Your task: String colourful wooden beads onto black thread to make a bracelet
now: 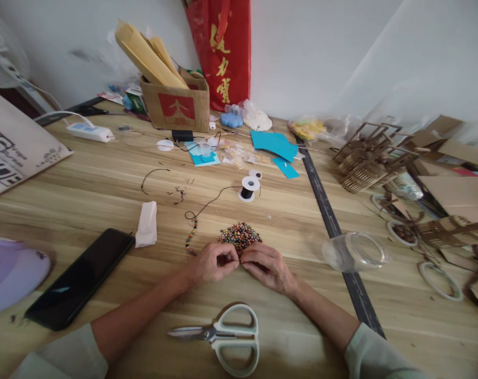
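Black cord [213, 201] from spool [248, 188], beaded stretch [188, 243] curving to left hand [218, 261], then lost from view. Left hand and right hand [267, 267] pinched, nearly meeting at near edge of bead pile [239, 235], partly covering it. Pinch contents too small to tell. Sleeves [61, 347] cut off below.

Fingertips of left hand [211, 261] and right hand [271, 267] nearly meet; anything pinched there too small to tell. Near edge of bead pile [239, 232] hidden behind hands. Lower end of bead string [189, 243] lost behind left hand. Dark scraps [181, 194] on tabletop [297, 216] too tiny to name. Rear spool [255, 173] partly covered by front spool [247, 192]. Small clutter [235, 152] blurred, perhaps plastic packets. Left edge cuts fan [4, 45], printed bag [21, 142], purple object [16, 273]; top edge, red bag [233, 52]; right edge, cardboard boxes [455, 195]; bottom edge, sleeves [61, 350].
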A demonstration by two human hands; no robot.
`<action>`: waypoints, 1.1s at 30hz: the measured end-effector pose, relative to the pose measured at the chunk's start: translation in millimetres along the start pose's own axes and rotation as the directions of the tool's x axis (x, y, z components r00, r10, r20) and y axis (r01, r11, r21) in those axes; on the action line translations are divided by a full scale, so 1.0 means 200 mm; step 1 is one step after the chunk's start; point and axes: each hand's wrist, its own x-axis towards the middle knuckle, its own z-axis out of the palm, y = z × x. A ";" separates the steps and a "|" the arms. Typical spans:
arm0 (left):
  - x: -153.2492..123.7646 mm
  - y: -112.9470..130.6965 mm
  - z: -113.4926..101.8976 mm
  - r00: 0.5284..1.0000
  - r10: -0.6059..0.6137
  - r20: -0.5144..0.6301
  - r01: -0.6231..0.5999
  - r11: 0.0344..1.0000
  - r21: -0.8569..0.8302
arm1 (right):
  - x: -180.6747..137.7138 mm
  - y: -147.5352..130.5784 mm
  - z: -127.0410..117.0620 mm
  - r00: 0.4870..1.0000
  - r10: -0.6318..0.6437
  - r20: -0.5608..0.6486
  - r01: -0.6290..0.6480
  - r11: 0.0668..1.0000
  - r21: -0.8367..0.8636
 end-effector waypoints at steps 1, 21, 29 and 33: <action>0.00 0.00 0.00 1.000 0.000 0.002 0.000 1.000 0.002 | 0.00 0.00 0.00 1.000 -0.004 0.001 0.004 1.000 0.001; 0.00 0.01 0.00 1.000 -0.005 -0.006 0.005 1.000 0.030 | 0.00 0.00 0.00 1.000 -0.009 0.021 0.009 1.000 0.002; 0.00 0.00 0.00 1.000 0.008 -0.017 -0.008 1.000 0.023 | 0.01 0.00 0.00 0.999 -0.036 0.007 0.036 0.999 -0.002; -0.01 0.00 -0.01 1.000 0.025 -0.008 -0.025 1.000 -0.007 | 0.01 0.00 0.00 0.999 -0.044 0.009 0.044 0.999 -0.002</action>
